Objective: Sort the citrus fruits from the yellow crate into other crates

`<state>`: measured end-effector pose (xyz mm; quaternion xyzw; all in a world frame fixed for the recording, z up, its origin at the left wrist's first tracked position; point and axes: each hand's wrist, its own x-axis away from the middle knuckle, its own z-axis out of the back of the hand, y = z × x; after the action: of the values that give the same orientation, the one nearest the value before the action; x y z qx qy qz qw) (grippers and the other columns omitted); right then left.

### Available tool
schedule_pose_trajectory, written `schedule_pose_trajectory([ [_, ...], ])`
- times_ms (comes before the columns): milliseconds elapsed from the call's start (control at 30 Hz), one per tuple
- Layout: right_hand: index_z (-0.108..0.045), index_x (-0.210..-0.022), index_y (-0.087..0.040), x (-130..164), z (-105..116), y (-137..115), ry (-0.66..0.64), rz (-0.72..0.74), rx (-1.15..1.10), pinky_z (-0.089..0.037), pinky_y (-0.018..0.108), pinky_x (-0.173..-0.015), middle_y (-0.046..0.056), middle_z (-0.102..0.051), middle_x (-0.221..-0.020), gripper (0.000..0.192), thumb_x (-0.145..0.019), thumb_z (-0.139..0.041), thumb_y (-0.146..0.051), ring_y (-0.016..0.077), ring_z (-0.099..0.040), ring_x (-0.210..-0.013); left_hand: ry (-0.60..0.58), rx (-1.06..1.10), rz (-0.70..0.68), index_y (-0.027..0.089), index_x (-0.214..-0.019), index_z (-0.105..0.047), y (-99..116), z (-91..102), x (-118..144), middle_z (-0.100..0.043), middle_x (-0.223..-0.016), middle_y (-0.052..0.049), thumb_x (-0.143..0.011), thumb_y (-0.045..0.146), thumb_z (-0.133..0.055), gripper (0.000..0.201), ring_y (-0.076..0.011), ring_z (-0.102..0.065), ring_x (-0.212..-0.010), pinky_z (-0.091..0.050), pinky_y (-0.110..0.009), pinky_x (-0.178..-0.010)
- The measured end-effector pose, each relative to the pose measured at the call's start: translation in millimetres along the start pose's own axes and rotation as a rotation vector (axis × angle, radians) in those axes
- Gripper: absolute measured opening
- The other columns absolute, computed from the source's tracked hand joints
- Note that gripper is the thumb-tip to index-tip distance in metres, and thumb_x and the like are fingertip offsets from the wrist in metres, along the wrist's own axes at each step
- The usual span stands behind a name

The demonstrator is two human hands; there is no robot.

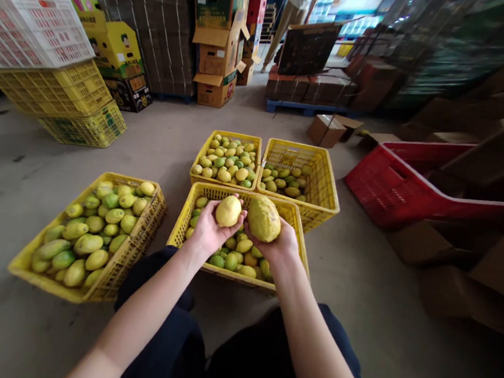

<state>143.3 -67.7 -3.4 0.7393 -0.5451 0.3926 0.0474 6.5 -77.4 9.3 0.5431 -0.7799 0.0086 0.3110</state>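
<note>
My left hand (210,230) is closed round a yellow lemon (228,212), its fingers curled beneath the fruit. Beside it, my right hand (283,245) grips a larger, bumpy lemon (264,219) with brownish marks on its skin. Both fruits are held up close together over a yellow crate (181,222) of green and yellow lemons (243,246). Directly behind stand two more yellow crates, the left one (259,154) well filled with lemons and the right one (330,184) holding fewer, low down.
Another yellow crate (113,265) with lemons stands left of my knees. A red crate (382,178) and loose cardboard (500,266) lie at right. Stacked crates (61,87) rise at far left. Cardboard boxes (217,61) and a standing person (291,14) are farther back.
</note>
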Motion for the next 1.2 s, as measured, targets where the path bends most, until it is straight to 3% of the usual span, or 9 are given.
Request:
schedule_pose_trajectory([
  [133, -0.067, -0.089, -0.019, 7, -4, 5, -0.008, 0.057, -0.039, -0.058, 0.033, -0.056, 0.007, -0.074, -0.072, 0.030, -0.092, -0.040, -0.032, 0.0198, -0.067, -0.058, 0.060, -0.011, -0.066, 0.011, -0.102, -0.068, 2, -3.3, 4, -0.068, -0.078, -0.006, -0.094, 0.021, -0.055, 0.018, -0.0143, -0.069, -0.069, -0.055, -0.015, -0.050],
  [233, -0.065, -0.085, -0.021, 8, -6, 8, -0.028, 0.127, -0.097, -0.059, 0.030, -0.059, 0.001, -0.071, -0.068, 0.016, -0.089, -0.054, -0.031, 0.0168, -0.066, -0.059, 0.068, 0.001, 0.003, 0.011, -0.098, -0.067, 7, -3.3, 5, -0.065, -0.073, -0.004, -0.095, 0.022, -0.054, 0.017, -0.0112, -0.065, -0.061, -0.050, -0.011, -0.044],
  [333, -0.064, -0.085, -0.021, 4, -4, 8, -0.029, 0.102, -0.100, -0.059, 0.030, -0.059, 0.000, -0.070, -0.067, 0.012, -0.087, -0.057, -0.031, 0.0169, -0.065, -0.060, 0.028, 0.017, 0.105, 0.008, -0.106, -0.066, 9, 1.2, 3, -0.067, -0.075, -0.008, -0.097, 0.027, -0.048, 0.028, -0.0128, -0.065, -0.059, -0.050, -0.014, -0.042],
  [500, -0.066, -0.092, -0.018, -4, 1, 10, -0.042, -0.029, -0.046, -0.054, 0.028, -0.048, 0.011, -0.072, -0.074, 0.030, -0.089, -0.045, -0.039, 0.0206, -0.065, -0.060, 0.043, -0.010, 0.064, 0.006, -0.121, -0.064, 7, 8.6, 0, -0.071, -0.078, -0.011, -0.095, 0.024, -0.044, 0.038, -0.0162, -0.067, -0.062, -0.056, -0.021, -0.050],
  [633, -0.064, -0.095, -0.018, -6, 1, 12, -0.003, -0.022, -0.052, -0.053, 0.026, -0.047, 0.011, -0.070, -0.074, 0.031, -0.091, -0.039, -0.036, 0.0200, -0.063, -0.061, 0.061, 0.034, 0.054, 0.007, -0.124, -0.063, 6, 7.9, 0, -0.071, -0.080, -0.012, -0.093, 0.019, -0.037, 0.042, -0.0165, -0.067, -0.063, -0.057, -0.021, -0.052],
  [833, -0.058, -0.092, -0.025, -8, 0, 12, 0.087, 0.062, -0.128, -0.061, 0.032, -0.060, 0.001, -0.066, -0.071, 0.013, -0.091, -0.046, -0.031, 0.0188, -0.065, -0.069, 0.188, 0.077, -0.034, 0.010, -0.110, -0.064, 3, 8.6, -7, -0.067, -0.075, -0.009, -0.095, 0.017, -0.038, 0.031, -0.0178, -0.068, -0.068, -0.061, -0.024, -0.057],
  [1200, -0.057, -0.093, -0.023, -8, 0, 16, 0.095, -0.021, -0.086, -0.060, 0.033, -0.056, 0.003, -0.066, -0.073, 0.012, -0.092, -0.049, -0.032, 0.0199, -0.064, -0.068, 0.245, 0.047, -0.147, 0.017, -0.100, -0.063, 4, 7.7, -6, -0.065, -0.075, -0.003, -0.098, 0.022, -0.044, 0.020, -0.0154, -0.067, -0.069, -0.064, -0.028, -0.064],
])
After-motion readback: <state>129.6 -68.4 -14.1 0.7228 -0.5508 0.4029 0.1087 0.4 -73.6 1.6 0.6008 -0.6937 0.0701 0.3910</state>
